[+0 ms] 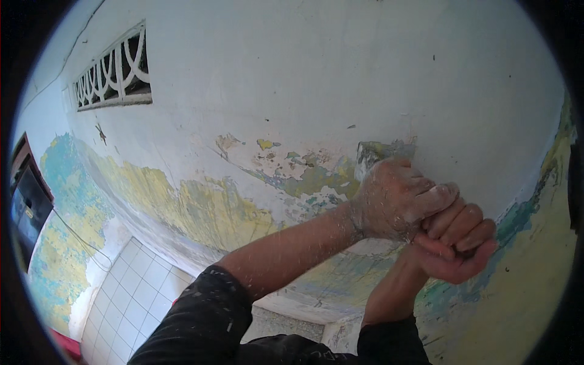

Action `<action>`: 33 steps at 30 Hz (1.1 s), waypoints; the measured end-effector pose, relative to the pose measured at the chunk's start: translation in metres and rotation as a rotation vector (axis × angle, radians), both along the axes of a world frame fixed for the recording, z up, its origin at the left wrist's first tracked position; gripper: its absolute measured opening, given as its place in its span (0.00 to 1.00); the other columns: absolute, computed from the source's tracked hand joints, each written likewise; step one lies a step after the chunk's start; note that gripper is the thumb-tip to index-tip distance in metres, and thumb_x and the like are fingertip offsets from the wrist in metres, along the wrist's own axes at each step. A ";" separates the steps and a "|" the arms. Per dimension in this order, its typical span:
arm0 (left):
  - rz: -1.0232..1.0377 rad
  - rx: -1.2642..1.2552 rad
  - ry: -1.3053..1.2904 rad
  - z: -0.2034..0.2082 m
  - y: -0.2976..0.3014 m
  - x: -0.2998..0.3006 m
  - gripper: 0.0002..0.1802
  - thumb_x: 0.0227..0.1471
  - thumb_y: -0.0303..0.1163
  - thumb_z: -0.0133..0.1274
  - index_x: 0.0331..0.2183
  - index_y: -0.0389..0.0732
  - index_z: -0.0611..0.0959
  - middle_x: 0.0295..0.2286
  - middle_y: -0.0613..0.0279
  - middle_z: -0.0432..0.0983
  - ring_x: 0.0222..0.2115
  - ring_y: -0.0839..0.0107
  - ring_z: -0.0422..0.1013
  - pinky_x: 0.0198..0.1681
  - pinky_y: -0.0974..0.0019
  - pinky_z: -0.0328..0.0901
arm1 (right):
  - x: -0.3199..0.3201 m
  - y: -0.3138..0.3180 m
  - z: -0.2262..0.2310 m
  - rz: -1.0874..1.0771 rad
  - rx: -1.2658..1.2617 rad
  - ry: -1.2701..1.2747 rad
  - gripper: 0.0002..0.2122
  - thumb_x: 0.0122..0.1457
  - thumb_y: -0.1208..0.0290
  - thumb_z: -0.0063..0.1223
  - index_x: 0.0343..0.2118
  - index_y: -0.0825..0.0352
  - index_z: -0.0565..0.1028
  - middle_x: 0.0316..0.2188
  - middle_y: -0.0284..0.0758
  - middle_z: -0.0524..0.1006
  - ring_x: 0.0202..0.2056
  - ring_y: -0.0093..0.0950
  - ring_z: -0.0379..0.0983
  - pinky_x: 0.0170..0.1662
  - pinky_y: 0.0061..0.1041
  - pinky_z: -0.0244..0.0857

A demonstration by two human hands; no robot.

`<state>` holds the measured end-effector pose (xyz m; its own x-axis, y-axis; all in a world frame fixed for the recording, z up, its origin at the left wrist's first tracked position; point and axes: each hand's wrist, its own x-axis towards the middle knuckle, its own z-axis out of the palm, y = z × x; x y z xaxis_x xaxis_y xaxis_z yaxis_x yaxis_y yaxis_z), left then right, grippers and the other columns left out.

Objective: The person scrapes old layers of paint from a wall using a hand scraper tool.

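The left hand is closed around what looks like a flat scraper. Its blade pokes out past that hand, right of the middle of the frame, and seems to lie against the wall. The handle is hidden. The right hand is just below and to the right, touching the left one, with its fingers curled in tight. I cannot tell if it grips the end of the handle too. The left hand and forearm are dusty with white bits, and specks dot the black sleeve.

The job looks like scraping off old paint. Left of the blade is a rough patch with pink, yellow and green showing.

A few things could go wrong. If the blade tips up on its corner, it could dig in and gouge the wall. If it catches on a hard edge and then pops loose, the hands could slip and bang their knuckles, because they are so near the wall. Dusty skin could make the grip slide. The hands are bare, so a sharp flake could cut a finger. The person looks down from close by, so loose dust could get in their eyes.
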<state>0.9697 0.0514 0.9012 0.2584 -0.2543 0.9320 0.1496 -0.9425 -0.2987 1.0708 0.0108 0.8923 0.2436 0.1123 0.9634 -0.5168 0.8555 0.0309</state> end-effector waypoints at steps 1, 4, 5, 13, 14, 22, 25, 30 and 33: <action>0.029 -0.087 -0.003 -0.008 0.011 -0.005 0.26 0.39 0.49 0.58 0.38 0.43 0.78 0.17 0.70 0.69 0.18 0.68 0.71 0.26 0.63 0.64 | -0.005 0.003 0.001 0.004 0.004 0.002 0.20 0.67 0.55 0.27 0.20 0.60 0.61 0.14 0.29 0.60 0.14 0.23 0.54 0.20 0.23 0.54; -0.006 -0.071 -0.026 0.006 -0.002 0.002 0.25 0.38 0.50 0.60 0.36 0.43 0.79 0.17 0.70 0.70 0.19 0.69 0.71 0.26 0.63 0.64 | -0.007 -0.013 0.006 -0.030 -0.012 0.079 0.20 0.67 0.55 0.27 0.21 0.61 0.62 0.14 0.29 0.61 0.14 0.23 0.54 0.19 0.24 0.55; -0.017 -0.070 -0.028 0.012 -0.009 0.008 0.25 0.38 0.50 0.60 0.36 0.43 0.79 0.17 0.70 0.70 0.19 0.69 0.71 0.26 0.63 0.64 | 0.002 -0.018 0.011 -0.054 0.122 0.127 0.20 0.67 0.56 0.28 0.21 0.62 0.62 0.15 0.31 0.62 0.14 0.24 0.55 0.20 0.25 0.55; 0.154 -0.158 -0.043 -0.023 0.015 -0.027 0.29 0.39 0.55 0.61 0.38 0.44 0.77 0.19 0.70 0.70 0.20 0.69 0.71 0.26 0.64 0.64 | -0.019 0.011 -0.010 0.106 -0.143 -0.087 0.18 0.63 0.55 0.37 0.19 0.58 0.61 0.15 0.32 0.62 0.14 0.22 0.54 0.21 0.26 0.56; 0.176 -0.169 -0.044 -0.020 0.009 -0.030 0.29 0.39 0.55 0.61 0.38 0.44 0.77 0.19 0.70 0.70 0.20 0.69 0.71 0.26 0.64 0.64 | -0.022 0.003 -0.007 0.043 -0.099 -0.043 0.19 0.65 0.54 0.34 0.18 0.58 0.62 0.15 0.29 0.63 0.14 0.22 0.55 0.21 0.24 0.56; 0.152 -0.018 -0.083 -0.014 0.020 -0.023 0.34 0.41 0.64 0.58 0.39 0.43 0.80 0.22 0.69 0.75 0.20 0.75 0.71 0.20 0.66 0.58 | -0.018 -0.008 -0.010 0.072 0.063 0.073 0.19 0.63 0.54 0.40 0.18 0.59 0.62 0.15 0.29 0.62 0.15 0.24 0.57 0.21 0.23 0.56; 0.113 -0.100 -0.069 -0.027 0.013 -0.039 0.33 0.44 0.63 0.56 0.39 0.44 0.80 0.20 0.71 0.72 0.18 0.74 0.68 0.20 0.65 0.58 | -0.033 0.010 -0.023 0.141 -0.078 -0.088 0.19 0.61 0.52 0.41 0.18 0.59 0.60 0.15 0.31 0.60 0.17 0.25 0.58 0.22 0.23 0.56; 0.037 0.127 0.016 0.015 -0.020 -0.006 0.28 0.37 0.51 0.59 0.39 0.44 0.80 0.19 0.72 0.71 0.17 0.74 0.67 0.20 0.65 0.57 | 0.018 -0.031 -0.024 -0.048 0.011 0.273 0.19 0.66 0.55 0.34 0.20 0.61 0.61 0.14 0.32 0.64 0.14 0.24 0.58 0.20 0.26 0.56; 0.095 0.079 0.019 -0.007 0.004 -0.015 0.28 0.31 0.44 0.58 0.39 0.43 0.80 0.19 0.72 0.70 0.17 0.73 0.68 0.20 0.65 0.57 | 0.006 0.000 -0.026 0.084 -0.003 0.176 0.20 0.67 0.55 0.31 0.21 0.61 0.61 0.15 0.32 0.64 0.15 0.23 0.56 0.20 0.27 0.56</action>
